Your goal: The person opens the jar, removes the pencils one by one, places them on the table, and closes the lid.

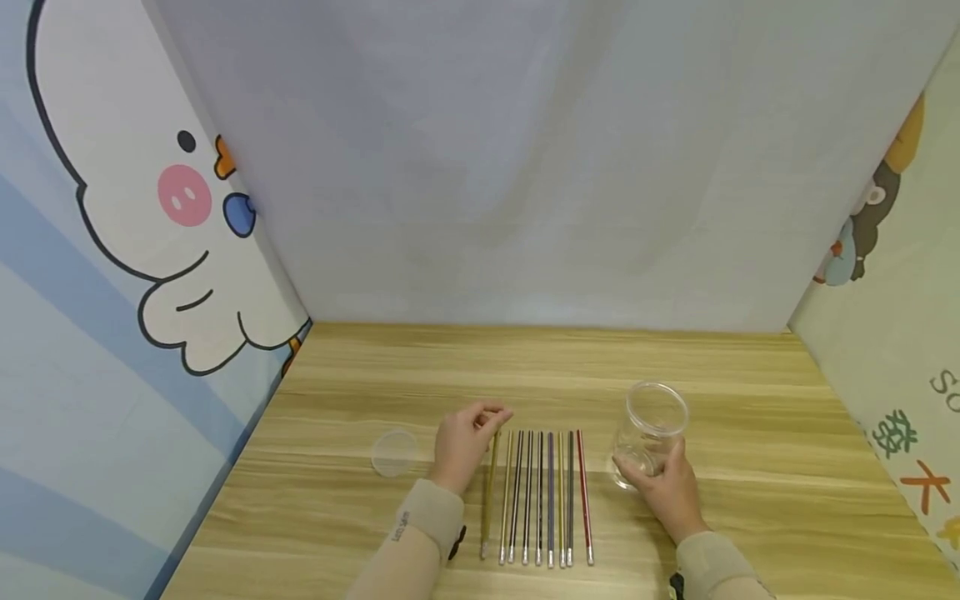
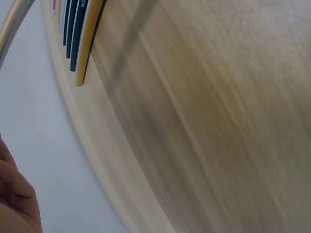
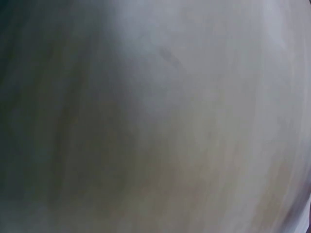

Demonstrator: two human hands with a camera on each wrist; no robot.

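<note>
My left hand [image 1: 463, 443] pinches the far end of a yellow pencil [image 1: 490, 500] between thumb and fingers. That pencil slants at the left of a row of several pencils [image 1: 540, 500], dark, yellow and red, their metal-capped ends toward me. In the left wrist view, the curled fingers [image 2: 17, 194] show at the lower left, and the yellow pencil [image 2: 12, 24] stands apart from the row; their contact is out of frame. My right hand [image 1: 670, 492] grips the lower part of an uncapped clear jar [image 1: 652, 425], upright or slightly tilted. The right wrist view is a blur.
A round translucent lid [image 1: 393, 452] lies on the wooden table [image 1: 360, 367], left of my left hand. A pale wall [image 1: 525, 167] closes off the back; printed panels stand left [image 1: 90, 333] and right [image 1: 877, 350].
</note>
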